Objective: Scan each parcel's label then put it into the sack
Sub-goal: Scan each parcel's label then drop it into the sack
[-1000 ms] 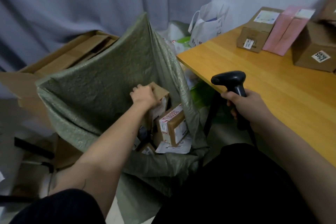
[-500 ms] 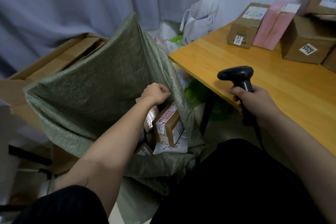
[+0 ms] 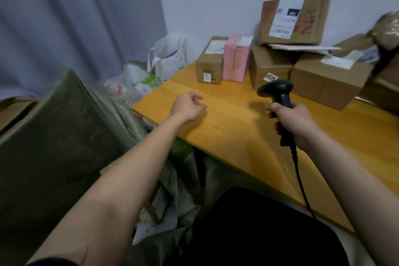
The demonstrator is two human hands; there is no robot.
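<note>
My left hand (image 3: 187, 106) hovers over the near left part of the wooden table (image 3: 233, 127), its fingers loosely curled and holding nothing. My right hand (image 3: 291, 123) grips the handle of a black barcode scanner (image 3: 277, 91), whose head points left and whose cable hangs down. At the table's far side stand parcels: a small brown box (image 3: 210, 61), a pink box (image 3: 236, 58), a brown box with a numbered sticker (image 3: 271, 67), a larger brown box (image 3: 328, 77) and a labelled box (image 3: 293, 21) stacked on top. The green woven sack (image 3: 60, 136) stands open at my left, its contents mostly hidden by my forearm.
A white carrier bag (image 3: 167, 56) and plastic wrapping (image 3: 129, 84) lie on the floor beyond the table's left corner. Grey curtains hang behind the sack. Flattened cardboard (image 3: 13, 110) leans at the far left. My dark-clad lap fills the bottom of the view.
My left hand has come up out of the sack and moved right over the table, holding nothing. The view has swung right, bringing more parcels into sight. The scanner stays in my right hand.
</note>
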